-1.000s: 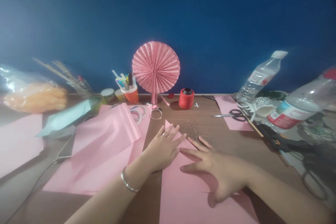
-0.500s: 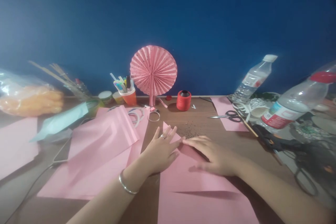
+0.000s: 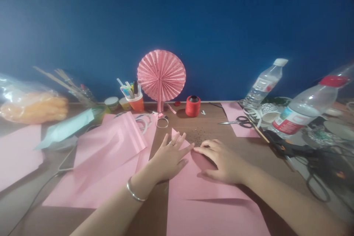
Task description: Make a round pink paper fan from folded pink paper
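A pink paper sheet (image 3: 201,206) lies on the brown table in front of me, with a fold line across it. My left hand (image 3: 168,158) lies flat on its far left corner, fingers spread, a ring on one finger and a bangle at the wrist. My right hand (image 3: 221,158) rests palm down on the far part of the same sheet, fingers together and slightly curved, fingertips close to the left hand's. Neither hand holds anything.
More pink sheets (image 3: 110,155) lie to the left. At the back stand a pink pleated paper fan (image 3: 161,75), an orange cup of pens (image 3: 136,101), a red thread spool (image 3: 193,106). Scissors (image 3: 239,121), two plastic bottles (image 3: 264,83) and a black glue gun (image 3: 293,149) crowd the right.
My right hand has slid forward up the pink sheet from near me to its far part, fingertips meeting the left hand. The left hand has stayed in place.
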`<state>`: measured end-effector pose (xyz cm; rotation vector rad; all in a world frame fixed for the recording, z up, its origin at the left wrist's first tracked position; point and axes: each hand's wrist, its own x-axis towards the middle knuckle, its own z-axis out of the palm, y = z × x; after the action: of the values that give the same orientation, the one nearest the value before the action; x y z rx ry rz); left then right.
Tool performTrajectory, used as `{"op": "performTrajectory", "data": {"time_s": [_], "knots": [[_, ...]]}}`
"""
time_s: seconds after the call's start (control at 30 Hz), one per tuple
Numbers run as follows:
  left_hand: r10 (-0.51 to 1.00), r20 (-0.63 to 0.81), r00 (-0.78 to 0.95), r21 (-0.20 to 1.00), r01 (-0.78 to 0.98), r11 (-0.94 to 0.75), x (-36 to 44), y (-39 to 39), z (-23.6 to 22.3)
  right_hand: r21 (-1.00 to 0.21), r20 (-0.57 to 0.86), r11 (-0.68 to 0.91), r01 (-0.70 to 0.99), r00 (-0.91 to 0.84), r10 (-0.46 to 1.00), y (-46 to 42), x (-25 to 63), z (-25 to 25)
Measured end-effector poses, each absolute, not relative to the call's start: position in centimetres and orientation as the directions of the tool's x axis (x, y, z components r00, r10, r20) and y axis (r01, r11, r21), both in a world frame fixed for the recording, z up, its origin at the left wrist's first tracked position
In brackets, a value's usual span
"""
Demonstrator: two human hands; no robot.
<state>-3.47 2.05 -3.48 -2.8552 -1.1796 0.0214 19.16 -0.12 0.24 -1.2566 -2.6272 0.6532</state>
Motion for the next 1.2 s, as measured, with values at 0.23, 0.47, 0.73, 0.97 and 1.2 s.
{"op": "performTrajectory", "data": {"time_s": [0.23, 0.47, 0.73, 0.97, 1.2], "knots": [[0.707, -0.003, 0.707, -0.059, 0.706, -0.706, -3.5, 2.0, -3.3, -0.319, -0.06, 0.571, 0.756, -0.617, 0.784, -1.3, 19.7, 0.7], [0.703, -0.015, 0.711, -0.028, 0.703, -0.711, -3.6, 2.4, -3.6, -0.229, -0.135, 0.593, 0.772, -0.629, 0.766, -3.6, 21.0, 1.8], [0.726, -0.044, 0.686, 0.035, 0.727, -0.685, -3.6, 2.9, -3.8, -0.231, -0.209, 0.508, 0.83, -0.552, 0.807, -7.9, 24.0, 2.5], [0.849, 0.053, 0.526, 0.055, 0.847, -0.529, -4.1, 3.5, -4.8, -0.288, -0.223, 0.363, 0.886, -0.43, 0.875, -11.2, 26.2, 1.6], [0.902, 0.046, 0.43, 0.068, 0.899, -0.432, -4.5, 4.0, -5.0, -0.336, -0.158, 0.333, 0.881, -0.401, 0.902, -11.1, 26.0, 1.4]]}}
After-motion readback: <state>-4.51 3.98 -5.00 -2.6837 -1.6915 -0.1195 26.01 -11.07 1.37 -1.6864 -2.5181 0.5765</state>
